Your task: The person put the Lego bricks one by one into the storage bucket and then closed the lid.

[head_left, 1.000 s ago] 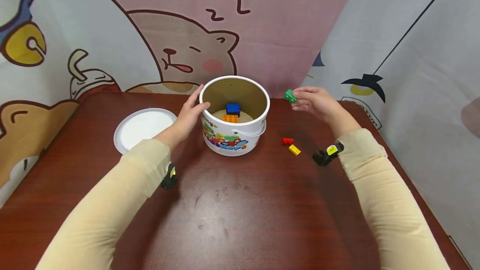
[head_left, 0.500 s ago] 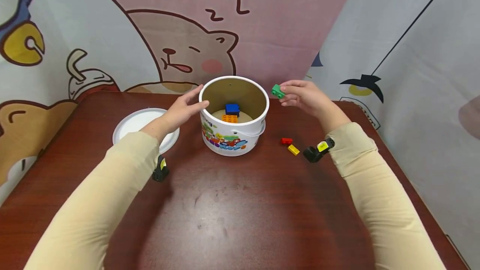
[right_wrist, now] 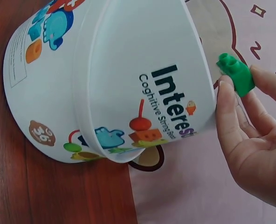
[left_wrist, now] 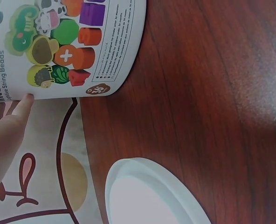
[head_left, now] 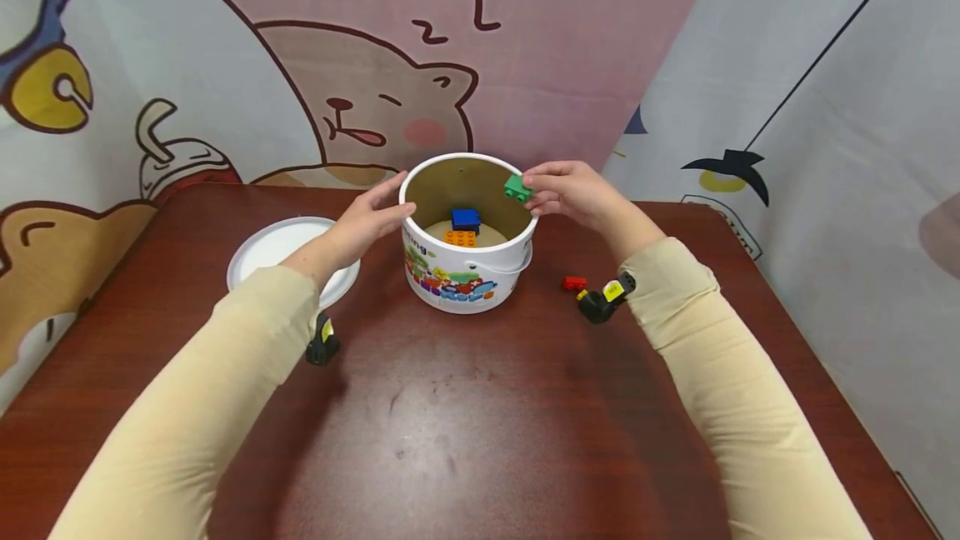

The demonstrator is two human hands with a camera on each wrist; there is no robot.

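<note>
A white bucket (head_left: 450,297) with printed toy pictures stands upright on the table. The left hand (head_left: 352,227) rests against its left side, fingers straight, thumb lying across the rim. Between thumb and fingers, the right hand (head_left: 573,192) pinches a small green toy brick (head_left: 517,188), which overlaps the bucket's right rim in the head view. Round studs show on the green brick (right_wrist: 238,74) in the right wrist view. Inside the bucket, a blue brick (head_left: 465,218) and an orange brick (head_left: 460,238) lie on the bottom.
Left of the bucket lies a round white lid (head_left: 279,242), partly behind the left forearm. A red brick (head_left: 574,282) sits on the table (head_left: 465,407) to the right; the right wrist camera (head_left: 597,305) mostly hides a yellow one. A cartoon-printed cloth (head_left: 540,48) hangs behind.
The right hand has moved left with the green brick, from right of the bucket to its rim. The left forearm shifted slightly left, its hand staying at the bucket.
</note>
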